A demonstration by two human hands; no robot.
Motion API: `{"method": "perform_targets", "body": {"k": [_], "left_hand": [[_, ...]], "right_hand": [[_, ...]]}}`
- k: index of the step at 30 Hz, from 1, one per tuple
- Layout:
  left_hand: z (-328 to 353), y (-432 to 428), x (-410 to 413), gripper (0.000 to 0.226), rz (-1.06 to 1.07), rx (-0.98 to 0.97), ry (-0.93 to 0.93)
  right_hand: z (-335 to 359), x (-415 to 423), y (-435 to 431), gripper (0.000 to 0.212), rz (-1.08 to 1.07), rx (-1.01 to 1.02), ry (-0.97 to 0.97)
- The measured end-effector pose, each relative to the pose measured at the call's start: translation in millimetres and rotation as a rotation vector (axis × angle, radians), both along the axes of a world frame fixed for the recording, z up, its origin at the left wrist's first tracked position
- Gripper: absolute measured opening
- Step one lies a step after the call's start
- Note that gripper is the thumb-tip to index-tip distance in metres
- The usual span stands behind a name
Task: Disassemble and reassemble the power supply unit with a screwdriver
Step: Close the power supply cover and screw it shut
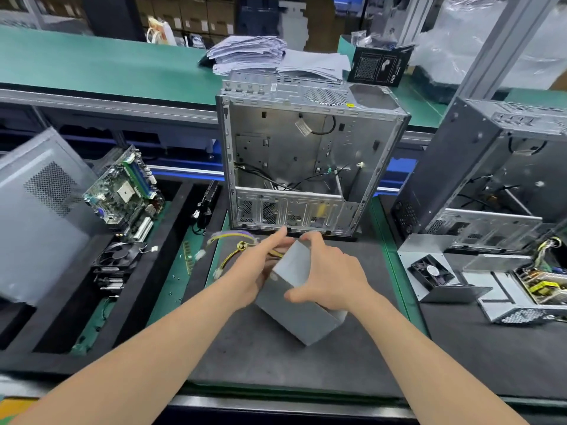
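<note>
Our right hand (325,277) grips the tilted power supply unit (296,317), left hand (258,267) braced flat, likely to expose its screws.

On tabletop (260,363) centre, PSU (300,314). Behind at 12 o'clock, case (306,148); beyond it, papers (251,53). At 10, motherboard (122,194); before it at 9, fan (118,259). At 2, second case (491,167); before it at 3, opened PSU (527,286).
</note>
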State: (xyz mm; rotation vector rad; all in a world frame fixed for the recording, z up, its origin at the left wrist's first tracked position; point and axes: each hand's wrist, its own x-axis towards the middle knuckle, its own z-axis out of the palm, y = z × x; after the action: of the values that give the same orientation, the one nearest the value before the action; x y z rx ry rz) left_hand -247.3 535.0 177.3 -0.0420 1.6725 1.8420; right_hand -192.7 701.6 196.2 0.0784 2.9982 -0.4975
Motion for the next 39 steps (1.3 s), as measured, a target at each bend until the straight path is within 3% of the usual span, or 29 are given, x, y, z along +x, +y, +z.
{"method": "perform_targets", "body": {"k": [4,8,10,14,18,20,27,31,39], "left_hand": [[-20,9,5,0.018,0.227,0.028,0.004],[-28,9,9,0.030,0.364,0.079,-0.047],[-32,11,10,0.029,0.391,0.085,-0.039],[-44,23,15,0.023,0.524,0.063,-0.051],[-44,29,20,0.028,0.611,0.036,-0.048],[-44,32,26,0.029,0.616,0.047,-0.045],[-38,37,34,0.038,0.558,0.048,-0.115],[-44,38,33,0.027,0.534,0.043,-0.086],[-42,36,30,0.026,0.512,0.019,-0.048]], "right_hand": [[-6,-6,5,0.105,0.112,0.066,0.040],[-13,-7,2,0.108,0.069,-0.018,0.099],[-21,3,3,0.096,-0.051,-0.070,0.181],[-43,32,19,0.051,-0.511,-0.476,0.313],[-53,37,19,0.047,-0.867,-0.918,0.254],[-53,31,14,0.042,-0.938,-1.001,0.292],[-54,25,12,0.027,-0.930,-1.050,0.382],[-61,28,18,0.019,-0.869,-1.068,0.341],[-61,26,20,0.019,-0.830,-1.066,0.338]]}}
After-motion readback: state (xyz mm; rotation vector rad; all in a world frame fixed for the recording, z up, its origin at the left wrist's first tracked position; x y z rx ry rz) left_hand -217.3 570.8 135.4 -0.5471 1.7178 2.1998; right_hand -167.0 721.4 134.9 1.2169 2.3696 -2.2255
